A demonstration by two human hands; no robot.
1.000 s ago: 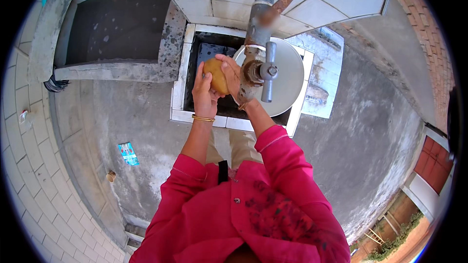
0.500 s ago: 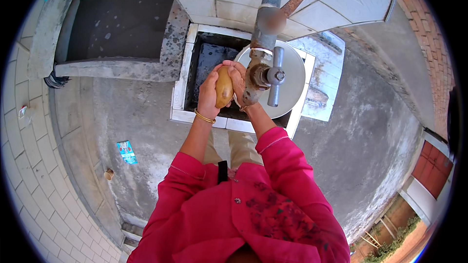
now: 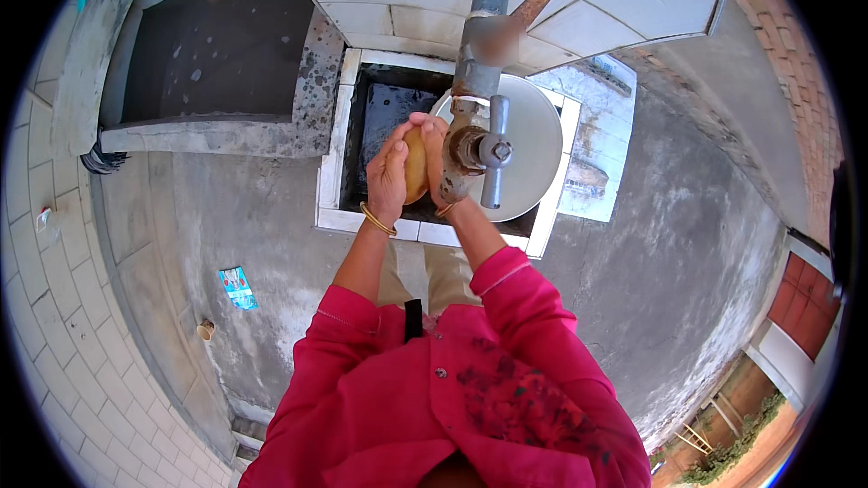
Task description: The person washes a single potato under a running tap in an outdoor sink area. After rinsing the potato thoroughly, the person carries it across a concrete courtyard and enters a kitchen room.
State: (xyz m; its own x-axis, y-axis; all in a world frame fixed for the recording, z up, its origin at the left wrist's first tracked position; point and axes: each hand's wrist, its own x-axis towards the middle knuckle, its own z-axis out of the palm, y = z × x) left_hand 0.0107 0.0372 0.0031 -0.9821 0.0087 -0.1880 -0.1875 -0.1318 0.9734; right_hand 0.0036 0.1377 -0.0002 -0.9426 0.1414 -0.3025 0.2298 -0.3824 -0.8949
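A smooth, yellow-brown oval piece of produce (image 3: 416,168), a potato or a mango, is pressed between my two palms; the frames do not show which. My left hand (image 3: 390,170) wraps its left side, thumb over the top. On the other side my right hand (image 3: 436,155) closes round it, partly hidden behind the tap (image 3: 469,152). Both hands are over the dark, tile-edged basin (image 3: 398,95). A wide pale round bowl or lid (image 3: 535,149) sits in the basin's right part, partly behind the tap. No running water shows.
A grey metal pipe (image 3: 476,72) comes down to the tap, whose lever handle (image 3: 495,158) is right of my hands. At the upper left stands a concrete tank (image 3: 217,134) of dark water. A blue packet (image 3: 238,287) lies on the concrete floor (image 3: 262,208).
My hands have turned and closed further over the produce, so less of it shows. The view has shifted slightly, and the tap appears a little farther left.
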